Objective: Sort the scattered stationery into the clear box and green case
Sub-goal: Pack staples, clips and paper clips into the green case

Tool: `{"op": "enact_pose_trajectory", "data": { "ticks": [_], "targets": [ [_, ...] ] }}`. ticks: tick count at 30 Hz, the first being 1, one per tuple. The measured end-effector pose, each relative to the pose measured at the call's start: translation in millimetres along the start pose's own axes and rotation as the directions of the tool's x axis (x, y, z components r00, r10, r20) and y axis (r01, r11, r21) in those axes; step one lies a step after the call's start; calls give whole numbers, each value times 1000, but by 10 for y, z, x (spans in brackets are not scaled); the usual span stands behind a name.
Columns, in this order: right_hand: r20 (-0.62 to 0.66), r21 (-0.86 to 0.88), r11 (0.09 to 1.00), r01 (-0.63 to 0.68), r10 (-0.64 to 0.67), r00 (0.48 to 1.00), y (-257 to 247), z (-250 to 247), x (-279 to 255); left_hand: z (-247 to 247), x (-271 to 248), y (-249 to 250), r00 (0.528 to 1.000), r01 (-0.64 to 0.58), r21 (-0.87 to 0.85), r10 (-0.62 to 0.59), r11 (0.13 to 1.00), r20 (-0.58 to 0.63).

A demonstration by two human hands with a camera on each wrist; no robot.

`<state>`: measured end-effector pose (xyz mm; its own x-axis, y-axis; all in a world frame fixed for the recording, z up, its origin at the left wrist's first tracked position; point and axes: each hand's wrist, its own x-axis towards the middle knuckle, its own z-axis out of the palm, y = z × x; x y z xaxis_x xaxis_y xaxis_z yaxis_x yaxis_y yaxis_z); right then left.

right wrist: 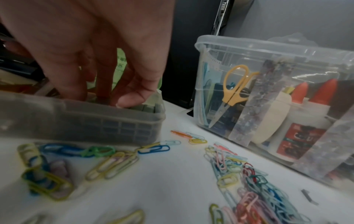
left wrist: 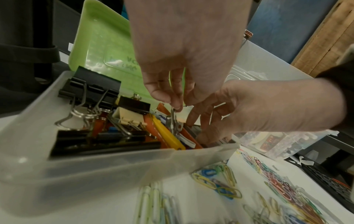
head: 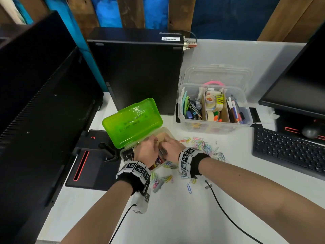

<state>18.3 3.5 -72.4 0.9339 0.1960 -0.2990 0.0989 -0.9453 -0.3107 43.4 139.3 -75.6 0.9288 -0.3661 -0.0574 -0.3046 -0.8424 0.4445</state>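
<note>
The green case point(head: 131, 120) lies open at the table's left, its lid up and its frosted tray point(left wrist: 95, 166) holding black binder clips point(left wrist: 91, 89) and coloured pieces. Both hands reach into the tray. My left hand point(left wrist: 175, 106) pinches a small metal clip point(left wrist: 173, 119) between thumb and forefinger. My right hand point(right wrist: 107, 98) comes in from the right, its thumb and fingers closed around a grey staple block point(right wrist: 141, 108) at the tray's end. The clear box point(head: 212, 110) stands open to the right, filled with pens, tape, scissors and glue. Coloured paper clips point(head: 202, 145) lie scattered on the table.
A black computer tower point(head: 137, 67) stands behind the case. A monitor point(head: 35, 94) is on the left, with its base point(head: 88, 164) beside the tray. A keyboard point(head: 288, 150) lies at the right. The clear box's lid point(head: 218, 74) leans behind it. Wrist cables trail across the white table point(head: 193, 217).
</note>
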Motion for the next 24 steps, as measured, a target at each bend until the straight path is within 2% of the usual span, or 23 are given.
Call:
{"op": "enact_pose_trajectory", "data": {
  "ticks": [3,5,7,9,12,14,16,20,24],
  "targets": [
    [-72,131,990,-54,64,995,108,-62,-135,2,8,124,999,-33,5,33,999,41],
    [-151,246,965,-85,125,981,248,-132,-272,29,19,263,991,-121,-21,122,992,55],
    [-223,348,929,-127,214,951,459,-188,-436,101,31,421,973,-211,-58,215,976,88],
    [-250,435,877,-207,338,907,728,-229,-654,202,33,608,943,-267,-82,277,960,183],
    [-180,529,778,-339,493,851,1141,-217,-1033,351,-26,912,861,-379,-111,394,919,321],
    [-148,526,756,-390,533,833,1337,-172,-1277,478,-99,1093,796,-462,-92,458,882,395],
    [-120,494,758,-426,545,830,1450,-105,-1487,630,-184,1231,756,-490,-92,475,867,450],
    [-24,394,761,-515,568,823,1530,13,-1800,892,-338,1430,701,-533,-108,510,839,499],
    [49,362,734,-575,601,798,1540,130,-1902,1029,-444,1593,683,-550,-116,525,827,508]
  ]
}}
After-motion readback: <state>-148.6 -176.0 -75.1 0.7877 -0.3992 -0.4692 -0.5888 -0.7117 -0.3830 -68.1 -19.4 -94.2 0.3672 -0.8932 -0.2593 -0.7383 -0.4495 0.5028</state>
